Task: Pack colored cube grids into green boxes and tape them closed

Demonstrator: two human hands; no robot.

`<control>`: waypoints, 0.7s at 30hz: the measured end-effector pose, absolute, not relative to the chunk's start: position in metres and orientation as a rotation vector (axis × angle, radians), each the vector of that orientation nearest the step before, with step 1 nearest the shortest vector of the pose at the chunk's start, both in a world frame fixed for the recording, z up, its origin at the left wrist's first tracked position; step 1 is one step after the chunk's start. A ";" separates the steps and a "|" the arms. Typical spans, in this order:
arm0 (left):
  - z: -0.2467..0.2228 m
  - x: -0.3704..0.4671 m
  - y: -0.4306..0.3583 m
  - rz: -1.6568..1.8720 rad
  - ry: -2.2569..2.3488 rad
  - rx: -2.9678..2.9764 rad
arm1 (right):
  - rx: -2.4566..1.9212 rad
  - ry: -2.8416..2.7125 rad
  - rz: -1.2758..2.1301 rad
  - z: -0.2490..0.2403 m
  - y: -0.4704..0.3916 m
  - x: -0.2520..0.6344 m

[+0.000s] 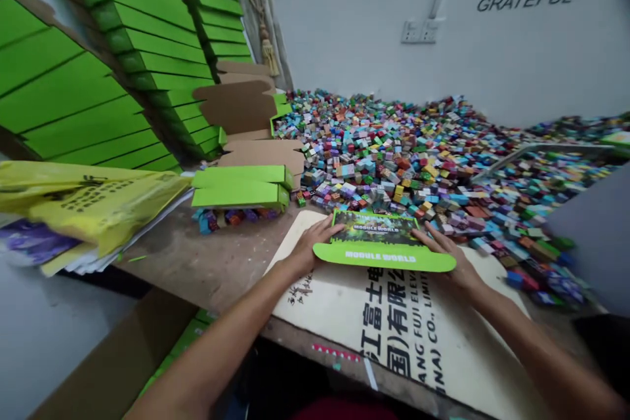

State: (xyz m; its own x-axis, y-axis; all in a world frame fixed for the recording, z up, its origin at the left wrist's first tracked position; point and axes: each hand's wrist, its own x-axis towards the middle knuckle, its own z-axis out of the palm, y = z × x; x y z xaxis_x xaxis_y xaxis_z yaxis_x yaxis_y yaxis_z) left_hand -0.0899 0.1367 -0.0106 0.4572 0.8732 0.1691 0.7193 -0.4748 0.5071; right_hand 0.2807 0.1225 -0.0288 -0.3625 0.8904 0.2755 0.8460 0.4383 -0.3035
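Plenty of cream printed board [339,302] on the near side of the MODULE WORLD box [377,230], apparently running beneath it too: probably best used as a flat rest, keeping pressure even. Next, along the near edge of the box, a lime-green front flap [384,257], rounded at both ends, reaching past the printed panel on either side, with white MODULE WORLD lettering reading upright. Work any pressure along the fold line rather than across the middle, likely the surest way to avoid a kink, and go gently at the rounded tips. Grasped at the left end of the box by the left hand [315,239], fingers over the edge, and at the right end by the right hand [453,249], fingertips at the panel's margin; neither released nor clenched. Hold both ends at matching height and squeeze lightly, to spare the thin-looking card from bowing. Worth checking while held: dark green artwork with a brighter yellowish patch, a white title across the middle, a narrow lime border; no dent visible from above, depth and underside hidden. Left of the box and apart from it, a lime-green carton [241,187]. Just beyond the box, a mound of small multicoloured blocks [378,138]; better not to push the far edge into it. Farther beyond and left of the box, opened brown cartons [243,108]. Farthest beyond the box, a white wall [344,33] with RESPECT and GRATEFUL lettered toward the right.
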 end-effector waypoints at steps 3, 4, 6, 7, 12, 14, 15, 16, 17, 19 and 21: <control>-0.014 -0.090 0.139 0.487 1.342 2.476 | -1.525 -2.372 -0.024 -0.035 0.114 0.286; -0.015 -0.091 0.138 0.463 1.367 2.499 | -1.540 -2.365 -0.028 -0.038 0.110 0.284; -0.016 -0.093 0.135 0.421 1.449 2.508 | -1.566 -2.306 0.031 -0.042 0.105 0.277; -0.015 -0.092 0.134 0.399 1.482 2.497 | -1.578 -2.266 0.076 -0.044 0.104 0.273; -0.006 -0.090 0.130 0.326 1.420 2.441 | -1.475 -2.234 0.356 -0.039 0.099 0.271; -0.007 -0.095 0.125 0.333 1.407 2.441 | -1.393 -2.211 0.499 -0.032 0.093 0.277; -0.009 -0.100 0.121 0.338 1.416 2.440 | -1.367 -2.180 0.577 -0.028 0.088 0.281; -0.011 -0.105 0.117 0.346 1.432 2.435 | -1.351 -2.136 0.647 -0.023 0.083 0.285; -0.012 -0.111 0.111 0.369 1.454 2.424 | -1.352 -2.082 0.690 -0.018 0.077 0.288; -0.010 -0.122 0.098 0.474 1.501 2.391 | -1.405 -1.971 0.677 -0.006 0.067 0.290; 0.002 -0.127 0.088 0.650 1.505 2.370 | -1.453 -1.936 0.543 0.005 0.062 0.283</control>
State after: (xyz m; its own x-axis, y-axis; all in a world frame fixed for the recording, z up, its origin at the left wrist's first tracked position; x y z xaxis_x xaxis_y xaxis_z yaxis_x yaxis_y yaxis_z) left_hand -0.1270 0.0879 0.0019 0.3634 0.9026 0.2306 0.7867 -0.4299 0.4430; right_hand 0.2832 0.0620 0.0055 -0.1751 0.9523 0.2498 0.6837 0.3002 -0.6651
